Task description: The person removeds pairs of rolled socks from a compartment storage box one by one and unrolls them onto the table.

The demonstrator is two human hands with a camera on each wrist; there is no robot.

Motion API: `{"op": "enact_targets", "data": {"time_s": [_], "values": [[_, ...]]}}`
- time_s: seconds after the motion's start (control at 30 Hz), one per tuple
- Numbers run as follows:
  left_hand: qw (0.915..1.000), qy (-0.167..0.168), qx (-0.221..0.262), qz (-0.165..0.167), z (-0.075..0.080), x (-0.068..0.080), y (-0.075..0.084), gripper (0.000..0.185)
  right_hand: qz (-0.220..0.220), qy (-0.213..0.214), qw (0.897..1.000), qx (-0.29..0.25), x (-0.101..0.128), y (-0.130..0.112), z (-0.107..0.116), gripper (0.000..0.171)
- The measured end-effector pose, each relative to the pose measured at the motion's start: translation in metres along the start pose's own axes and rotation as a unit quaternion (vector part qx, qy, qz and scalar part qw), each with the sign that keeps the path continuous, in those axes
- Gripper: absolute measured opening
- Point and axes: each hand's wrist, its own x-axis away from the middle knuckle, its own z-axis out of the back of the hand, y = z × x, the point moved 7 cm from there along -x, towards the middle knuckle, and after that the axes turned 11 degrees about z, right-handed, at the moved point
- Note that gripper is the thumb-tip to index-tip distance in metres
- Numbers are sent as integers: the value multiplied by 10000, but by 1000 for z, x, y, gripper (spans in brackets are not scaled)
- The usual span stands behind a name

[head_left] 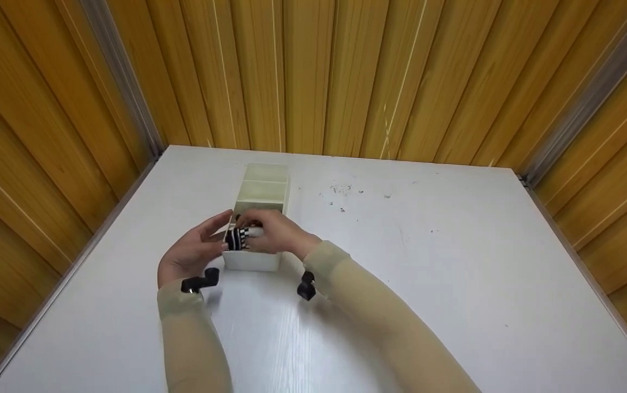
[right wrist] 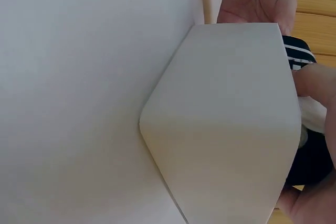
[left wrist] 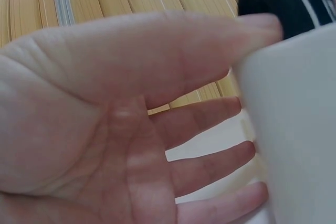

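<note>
A white storage box (head_left: 251,263) with several compartments in a row stands lengthwise on the table. Over its near compartment lies what looks like a folded black-and-white sock (head_left: 235,238), striped and checkered, with a white part. My right hand (head_left: 279,232) pinches this sock from the right and above. On the box's left side is my left hand (head_left: 190,252). In the left wrist view its straight, spread fingers (left wrist: 210,171) meet the box wall (left wrist: 299,124), and the thumb lies at the rim beside the sock's black end (left wrist: 278,3). Something dark also shows under the right hand in the right wrist view.
The far compartments (head_left: 263,188) of the box extend away from me. A white table (head_left: 428,295) with small dark marks surrounds it. Wood-patterned panels (head_left: 313,76) rise behind and at both sides, with metal posts (head_left: 122,76) in the corners.
</note>
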Motion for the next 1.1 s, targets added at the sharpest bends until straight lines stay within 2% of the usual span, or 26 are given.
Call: {"op": "enact_targets", "data": {"time_s": [0.2, 0.37, 0.47, 0.7, 0.77, 0.87, 0.97, 1.1], "values": [[9999, 59, 79, 124, -1, -1, 0, 81, 131, 858, 9928, -829, 7, 2, 28, 27], [9997, 154, 76, 187, -2, -3, 0, 84, -441, 1106, 9818, -1479, 24, 13, 48, 32], [9997, 181, 62, 154, -1, -3, 1, 85, -843, 1166, 9715, -1882, 39, 21, 57, 34], [9997, 152, 149, 107, 2, 4, 2, 88, -1676, 1366, 9362, -2770, 94, 53, 66, 30], [9997, 155, 146, 106, 1, 4, 2, 88, -1824, 1394, 9314, -2825, 108, 59, 67, 31], [9996, 173, 187, 117, 0, 5, 2, 88, -1956, 1343, 9298, -2813, 125, 67, 67, 31], [9995, 165, 193, 162, -1, 5, 1, 87, -2072, 1157, 9310, -2774, 140, 71, 65, 30], [9994, 242, 152, 199, -1, 4, 1, 87, -2271, 911, 9277, -2820, 154, 76, 60, 30]]}}
